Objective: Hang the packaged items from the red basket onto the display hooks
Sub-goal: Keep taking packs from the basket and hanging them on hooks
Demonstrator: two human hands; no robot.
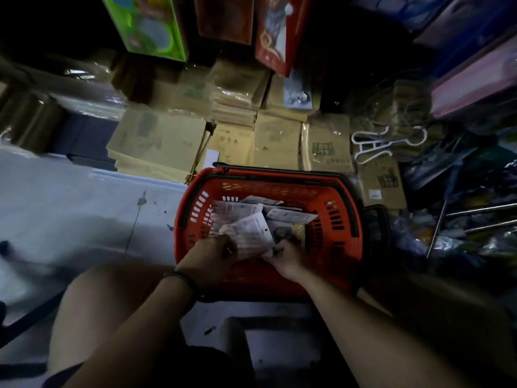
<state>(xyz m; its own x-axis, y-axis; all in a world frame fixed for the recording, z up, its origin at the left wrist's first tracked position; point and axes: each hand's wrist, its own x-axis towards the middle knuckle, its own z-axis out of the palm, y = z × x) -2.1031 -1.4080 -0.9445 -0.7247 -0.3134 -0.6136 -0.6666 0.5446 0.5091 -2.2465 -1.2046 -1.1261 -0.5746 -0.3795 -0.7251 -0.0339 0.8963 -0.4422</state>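
Observation:
The red basket (340,219) stands on the floor in front of me, its black handles folded down. Several flat packaged items (237,211) with white printed backs lie in it. Both hands reach into the near side. My left hand (208,257), a dark band on its wrist, is closed on the lower edge of a white packaged item (253,232). My right hand (285,257) grips the same pack's right corner, next to a pack with a yellow figure (298,228). Metal display hooks (481,210) stick out at the right.
Stacks of brown paper notebooks in plastic wrap (274,141) line the shelf behind the basket. White plastic hangers (375,148) lie at the right among dark packaged goods. Boxed items (151,23) hang above. Pale tiled floor (84,208) lies to the left. My knees flank the basket.

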